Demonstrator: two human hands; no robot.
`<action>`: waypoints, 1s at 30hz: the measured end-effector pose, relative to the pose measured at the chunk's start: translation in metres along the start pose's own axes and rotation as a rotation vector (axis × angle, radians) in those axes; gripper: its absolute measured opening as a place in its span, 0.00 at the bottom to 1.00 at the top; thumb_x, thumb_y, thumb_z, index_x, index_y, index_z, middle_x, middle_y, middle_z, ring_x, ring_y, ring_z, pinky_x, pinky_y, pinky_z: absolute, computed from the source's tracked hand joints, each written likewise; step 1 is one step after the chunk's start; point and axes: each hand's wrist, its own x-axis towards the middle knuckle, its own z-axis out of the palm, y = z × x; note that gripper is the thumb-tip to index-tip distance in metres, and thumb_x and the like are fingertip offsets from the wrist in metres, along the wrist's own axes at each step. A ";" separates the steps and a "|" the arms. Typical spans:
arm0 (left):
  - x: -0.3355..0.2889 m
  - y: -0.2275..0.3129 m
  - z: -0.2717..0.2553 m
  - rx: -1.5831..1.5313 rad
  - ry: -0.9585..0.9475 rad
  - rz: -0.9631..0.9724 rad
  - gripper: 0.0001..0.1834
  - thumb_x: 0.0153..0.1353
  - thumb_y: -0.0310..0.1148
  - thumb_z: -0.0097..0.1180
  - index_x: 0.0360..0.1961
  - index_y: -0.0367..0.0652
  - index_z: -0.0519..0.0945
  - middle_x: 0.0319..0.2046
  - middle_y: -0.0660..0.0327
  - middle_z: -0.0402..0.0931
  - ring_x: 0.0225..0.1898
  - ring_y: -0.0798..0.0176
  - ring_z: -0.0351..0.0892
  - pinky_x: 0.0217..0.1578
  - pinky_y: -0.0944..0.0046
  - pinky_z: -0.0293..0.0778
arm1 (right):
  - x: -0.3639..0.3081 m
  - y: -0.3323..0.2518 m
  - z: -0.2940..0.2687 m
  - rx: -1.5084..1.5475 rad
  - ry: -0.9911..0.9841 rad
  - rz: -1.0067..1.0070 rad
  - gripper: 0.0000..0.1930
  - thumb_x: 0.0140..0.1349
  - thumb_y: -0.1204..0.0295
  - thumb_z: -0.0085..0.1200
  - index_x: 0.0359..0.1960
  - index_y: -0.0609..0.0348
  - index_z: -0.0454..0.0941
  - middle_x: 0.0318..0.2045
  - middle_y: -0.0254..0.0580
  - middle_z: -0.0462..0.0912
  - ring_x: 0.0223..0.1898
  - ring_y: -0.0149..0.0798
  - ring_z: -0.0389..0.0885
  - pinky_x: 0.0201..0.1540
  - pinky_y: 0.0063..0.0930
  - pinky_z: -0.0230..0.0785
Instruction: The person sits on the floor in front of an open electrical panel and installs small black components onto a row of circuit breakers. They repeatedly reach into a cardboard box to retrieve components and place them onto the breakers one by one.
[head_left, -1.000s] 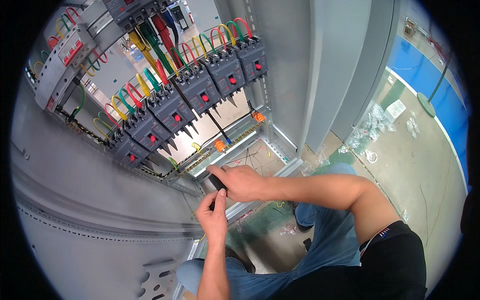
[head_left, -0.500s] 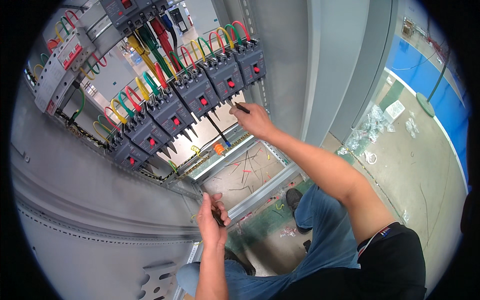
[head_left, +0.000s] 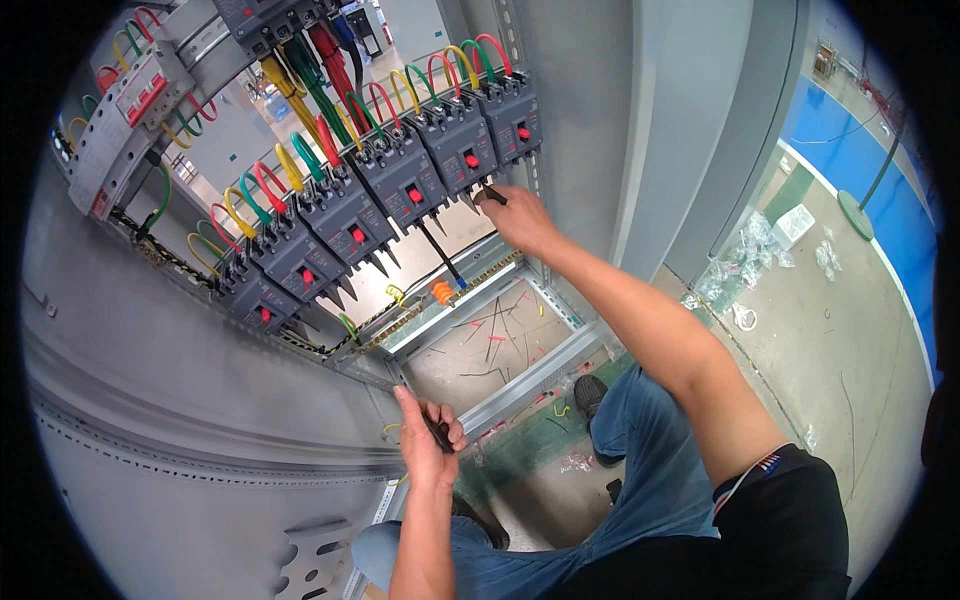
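Observation:
A slanting row of dark grey circuit breakers with red toggles crosses the cabinet. At the lower end of one breaker (head_left: 465,152), near the row's right end, my right hand (head_left: 520,225) pinches a small dark flat piece (head_left: 493,196). Whether that piece is seated in the breaker, I cannot tell. Thin dark pointed barriers (head_left: 384,262) stick out below the other breakers. My left hand (head_left: 425,445) is lower down, in front of the cabinet frame, its fingers curled around a dark piece (head_left: 438,432) with the thumb stretched up.
Looped red, green and yellow wires (head_left: 322,145) run along the breakers' upper ends. Below are an orange insulator (head_left: 442,293) and a metal crossbar (head_left: 540,375). Wire scraps (head_left: 497,340) lie on the floor. Plastic bags (head_left: 750,250) and a white box (head_left: 793,227) are at the right.
My right hand has moved up and slightly right, bringing the dark piece closer to the breaker's lower end. My left hand keeps its hold nearly in place. The view has shifted slightly.

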 end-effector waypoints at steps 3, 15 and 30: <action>0.000 0.000 0.001 0.005 -0.016 0.009 0.33 0.70 0.72 0.49 0.28 0.52 0.64 0.23 0.63 0.66 0.17 0.67 0.66 0.17 0.67 0.58 | 0.005 0.003 0.001 -0.041 -0.009 0.000 0.18 0.68 0.61 0.48 0.39 0.65 0.84 0.41 0.66 0.85 0.46 0.70 0.81 0.52 0.59 0.71; -0.007 -0.002 0.004 0.032 -0.013 0.022 0.33 0.71 0.70 0.50 0.28 0.51 0.63 0.24 0.63 0.64 0.18 0.67 0.61 0.18 0.66 0.58 | 0.056 0.021 0.043 -0.037 0.025 0.172 0.21 0.65 0.61 0.50 0.48 0.64 0.86 0.51 0.68 0.84 0.57 0.69 0.80 0.61 0.54 0.72; 0.017 -0.003 -0.030 -0.267 0.092 0.125 0.30 0.75 0.61 0.52 0.26 0.48 0.67 0.34 0.56 0.80 0.40 0.56 0.82 0.48 0.55 0.81 | -0.109 -0.075 0.043 0.074 -1.177 -0.149 0.35 0.55 0.34 0.69 0.32 0.62 0.86 0.25 0.45 0.85 0.29 0.40 0.87 0.33 0.35 0.79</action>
